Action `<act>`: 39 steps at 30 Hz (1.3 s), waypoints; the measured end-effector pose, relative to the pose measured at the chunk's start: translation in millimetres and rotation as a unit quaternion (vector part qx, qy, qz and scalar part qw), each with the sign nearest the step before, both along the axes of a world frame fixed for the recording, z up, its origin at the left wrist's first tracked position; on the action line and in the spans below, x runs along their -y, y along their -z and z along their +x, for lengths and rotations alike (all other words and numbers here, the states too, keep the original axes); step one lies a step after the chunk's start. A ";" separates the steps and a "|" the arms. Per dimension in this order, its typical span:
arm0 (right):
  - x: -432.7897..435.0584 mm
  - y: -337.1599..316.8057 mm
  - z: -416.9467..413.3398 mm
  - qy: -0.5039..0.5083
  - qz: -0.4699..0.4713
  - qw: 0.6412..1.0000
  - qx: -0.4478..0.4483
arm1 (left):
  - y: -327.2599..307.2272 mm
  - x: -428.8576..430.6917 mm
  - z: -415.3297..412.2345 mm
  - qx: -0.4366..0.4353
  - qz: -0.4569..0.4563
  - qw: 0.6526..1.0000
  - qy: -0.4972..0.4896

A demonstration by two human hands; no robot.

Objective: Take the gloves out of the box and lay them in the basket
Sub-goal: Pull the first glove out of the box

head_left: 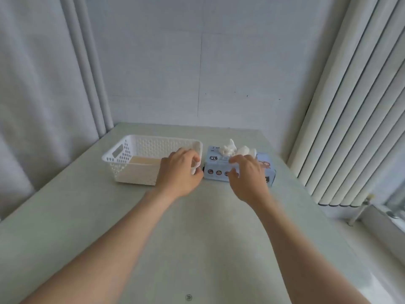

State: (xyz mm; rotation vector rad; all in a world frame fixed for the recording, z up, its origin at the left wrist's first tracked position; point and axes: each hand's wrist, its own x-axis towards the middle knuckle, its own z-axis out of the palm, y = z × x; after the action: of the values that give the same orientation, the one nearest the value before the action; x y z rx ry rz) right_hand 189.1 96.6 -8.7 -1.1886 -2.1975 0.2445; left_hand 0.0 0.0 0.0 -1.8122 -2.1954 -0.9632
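A white perforated basket (122, 160) stands on the pale table, left of centre, with nothing white inside it. Close against its right side lies a light-blue glove box (215, 164) marked XL. White gloves (232, 149) bunch up out of the box's top opening. My left hand (178, 174) is at the basket's near right corner, fingers curled over the rim and thumb outside the wall. My right hand (248, 175) sits over the front of the box, fingers spread and bent down onto it just below the gloves, holding nothing.
The table (197, 227) runs from the wall toward me, its near half bare. Vertical blinds (350, 128) hang close on the right, with a window sill (377, 218) below them. A curtain (39, 106) hangs on the left.
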 end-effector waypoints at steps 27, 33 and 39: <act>-25.1 16.0 4.1 -0.070 0.108 0.991 -0.042 | 43.1 -31.9 25.5 -0.138 0.220 0.957 0.127; -10.7 2.0 10.9 -0.027 0.069 0.985 -0.156 | 41.6 -18.3 42.1 -0.045 0.118 0.975 0.185; -13.2 -0.2 9.7 0.005 0.070 0.982 -0.173 | 45.9 -8.8 41.2 -0.014 0.086 0.979 0.183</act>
State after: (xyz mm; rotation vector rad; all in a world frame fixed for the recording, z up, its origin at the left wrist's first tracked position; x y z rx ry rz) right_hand 198.8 109.8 -8.4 -0.9964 -1.8725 0.2671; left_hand 41.2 8.8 -45.9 -2.1690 -1.7316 -1.1421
